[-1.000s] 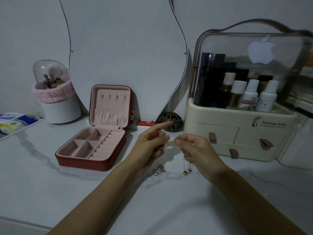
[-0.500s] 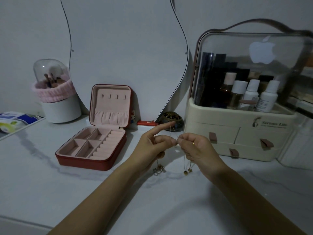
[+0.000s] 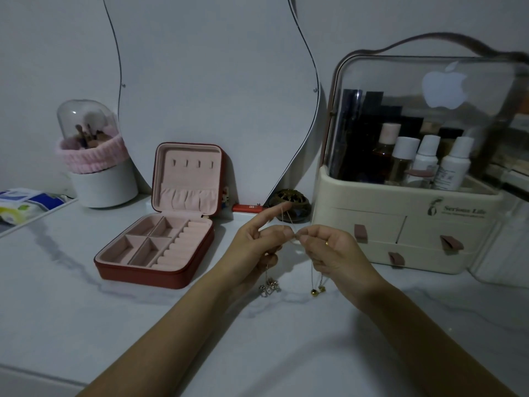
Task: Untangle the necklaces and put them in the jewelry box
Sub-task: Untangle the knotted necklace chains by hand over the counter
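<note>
My left hand (image 3: 257,242) and my right hand (image 3: 332,250) meet fingertip to fingertip above the marble counter, both pinching thin necklace chains. A loop of chain runs up over my raised left index finger. A silver pendant cluster (image 3: 269,289) hangs below my left hand. Two small gold beads (image 3: 317,291) dangle on chains under my right hand. The red jewelry box (image 3: 154,270) lies open to the left, its pink compartments empty and its lid upright.
A cream cosmetics organiser (image 3: 400,224) with drawers and bottles stands close on the right. A dark round ornament (image 3: 294,206) and a red lighter (image 3: 247,208) sit behind my hands. A brush holder (image 3: 97,167) and wipes packet (image 3: 25,204) are far left.
My hands have closed the small gap between them until the fingertips touch. The pendants still hang in about the same place.
</note>
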